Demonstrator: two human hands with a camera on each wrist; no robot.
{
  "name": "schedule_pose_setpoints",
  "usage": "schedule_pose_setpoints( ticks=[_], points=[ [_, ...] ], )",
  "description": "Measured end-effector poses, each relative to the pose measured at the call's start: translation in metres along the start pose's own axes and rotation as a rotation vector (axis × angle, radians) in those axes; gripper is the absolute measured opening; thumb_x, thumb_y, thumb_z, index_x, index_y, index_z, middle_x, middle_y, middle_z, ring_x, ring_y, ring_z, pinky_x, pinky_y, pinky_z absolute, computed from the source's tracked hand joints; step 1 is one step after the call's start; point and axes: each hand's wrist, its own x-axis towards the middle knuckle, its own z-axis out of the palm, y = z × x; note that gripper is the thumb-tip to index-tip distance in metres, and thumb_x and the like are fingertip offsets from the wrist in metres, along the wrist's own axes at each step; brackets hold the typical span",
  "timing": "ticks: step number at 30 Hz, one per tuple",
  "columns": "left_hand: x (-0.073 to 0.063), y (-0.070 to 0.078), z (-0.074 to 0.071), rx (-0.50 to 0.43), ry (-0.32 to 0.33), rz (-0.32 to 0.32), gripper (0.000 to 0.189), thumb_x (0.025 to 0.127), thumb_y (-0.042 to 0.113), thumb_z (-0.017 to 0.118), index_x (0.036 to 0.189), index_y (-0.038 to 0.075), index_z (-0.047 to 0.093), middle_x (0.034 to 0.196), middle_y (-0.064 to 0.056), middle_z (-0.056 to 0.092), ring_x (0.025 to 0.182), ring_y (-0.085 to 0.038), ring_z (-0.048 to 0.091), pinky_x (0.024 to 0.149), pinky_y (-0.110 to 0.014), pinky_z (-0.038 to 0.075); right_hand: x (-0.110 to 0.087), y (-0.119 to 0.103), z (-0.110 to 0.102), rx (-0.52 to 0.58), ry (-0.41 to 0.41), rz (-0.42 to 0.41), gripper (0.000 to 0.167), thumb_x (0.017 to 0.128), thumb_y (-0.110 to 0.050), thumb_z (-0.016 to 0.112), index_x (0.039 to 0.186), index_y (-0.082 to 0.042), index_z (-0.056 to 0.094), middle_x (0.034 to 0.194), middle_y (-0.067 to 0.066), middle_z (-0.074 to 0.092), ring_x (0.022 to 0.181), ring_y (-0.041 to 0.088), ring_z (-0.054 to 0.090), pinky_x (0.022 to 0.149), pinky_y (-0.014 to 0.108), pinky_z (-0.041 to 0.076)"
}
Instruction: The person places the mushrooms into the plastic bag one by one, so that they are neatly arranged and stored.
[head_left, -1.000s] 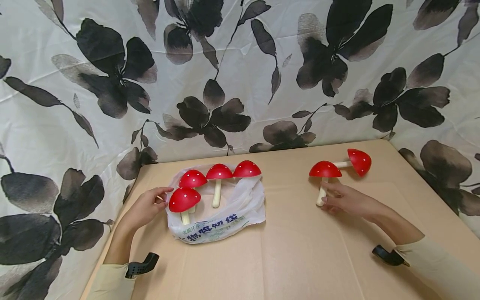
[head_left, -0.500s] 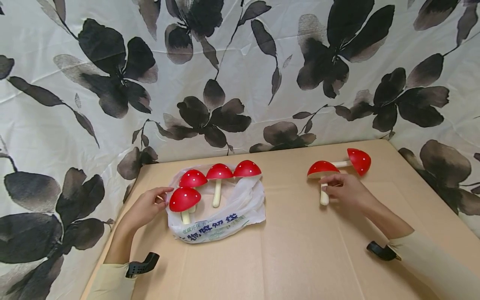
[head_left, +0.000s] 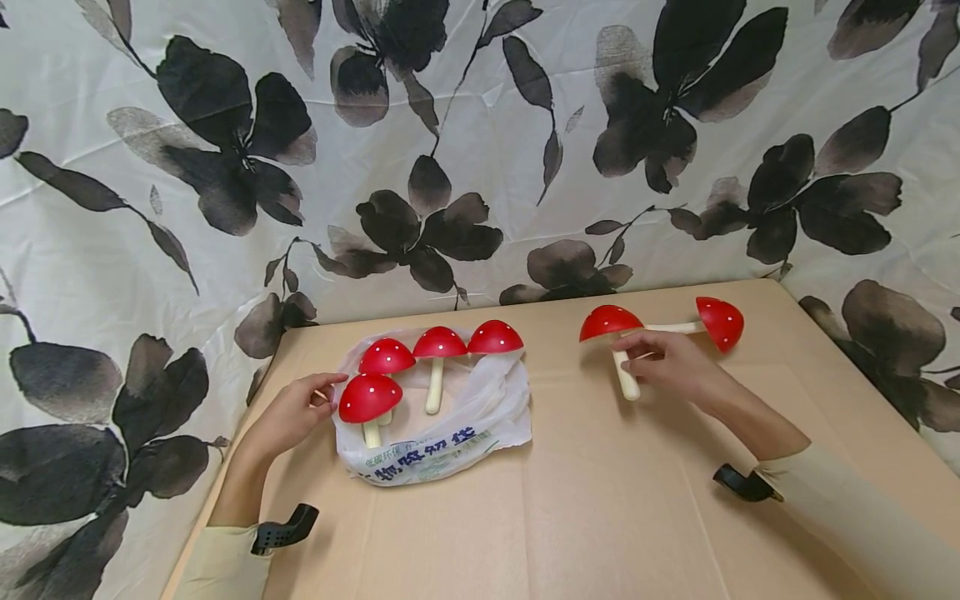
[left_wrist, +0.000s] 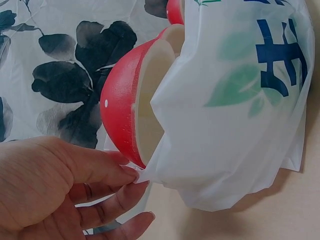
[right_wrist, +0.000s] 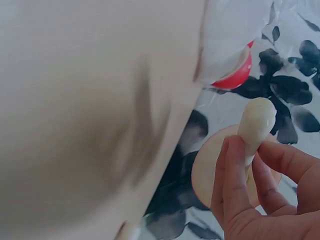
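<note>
My left hand (head_left: pixel 285 417) pinches the left edge of a white plastic bag (head_left: pixel 438 458) printed with blue characters, its thumb and finger on the thin film in the left wrist view. Several red toy mushrooms (head_left: pixel 367 398) with white dots and cream stems lie in the bag's open mouth. On the right, my right hand (head_left: pixel 678 367) holds another toy mushroom (head_left: pixel 609 319) by its stem, cap away from me; a shadow under it suggests it is lifted off the table. In the right wrist view, fingers and thumb close round the cream stem (right_wrist: pixel 257 120).
One more toy mushroom (head_left: pixel 720 323) lies on its side at the back right, its stem pointing left. The tan tabletop (head_left: pixel 585 500) lies between the bag and my right hand. A white cloth with dark flowers (head_left: pixel 525 167) hangs behind the table.
My right hand has shifted left and slightly back with the mushroom, away from the one lying on its side. The left hand and bag hold still.
</note>
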Motion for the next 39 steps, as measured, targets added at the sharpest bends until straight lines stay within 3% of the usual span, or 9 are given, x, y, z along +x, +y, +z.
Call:
schedule_pose_setpoints(
  ticks=[10, 23, 34, 39],
  points=[
    [0.000, -0.001, 0.000, 0.002, 0.007, 0.014, 0.043, 0.088, -0.010, 0.058, 0.132, -0.008, 0.060, 0.096, -0.011, 0.063, 0.086, -0.024, 0.059, 0.068, -0.022, 0.053, 0.024, -0.030, 0.022, 0.181, -0.123, -0.049, 0.037, 0.097, -0.008, 0.064, 0.133, -0.001, 0.061, 0.128, 0.022, 0.060, 0.104, 0.030, 0.061, 0.083, 0.031, 0.058],
    [-0.001, -0.001, 0.001, 0.001, 0.011, 0.022, 0.043, 0.088, -0.011, 0.059, 0.131, -0.009, 0.060, 0.094, -0.011, 0.063, 0.084, -0.023, 0.059, 0.068, -0.022, 0.053, 0.053, -0.066, 0.053, 0.183, -0.204, -0.169, 0.038, 0.096, -0.005, 0.065, 0.134, -0.008, 0.063, 0.127, 0.017, 0.063, 0.112, 0.033, 0.061, 0.082, 0.038, 0.060],
    [-0.001, 0.001, 0.001, 0.009, 0.007, 0.019, 0.044, 0.089, -0.010, 0.058, 0.132, -0.008, 0.060, 0.096, -0.010, 0.063, 0.085, -0.023, 0.059, 0.068, -0.022, 0.053, 0.077, -0.084, 0.085, 0.187, -0.252, -0.229, 0.035, 0.095, -0.002, 0.066, 0.130, -0.005, 0.066, 0.122, 0.014, 0.064, 0.100, 0.030, 0.064, 0.082, 0.038, 0.060],
    [0.000, 0.001, 0.000, 0.014, 0.006, 0.015, 0.043, 0.089, -0.010, 0.059, 0.132, -0.008, 0.060, 0.096, -0.010, 0.063, 0.085, -0.023, 0.059, 0.068, -0.022, 0.053, 0.086, -0.090, 0.097, 0.179, -0.256, -0.245, 0.032, 0.094, -0.002, 0.065, 0.126, -0.009, 0.069, 0.123, 0.010, 0.063, 0.097, 0.030, 0.062, 0.084, 0.049, 0.059]
  ],
)
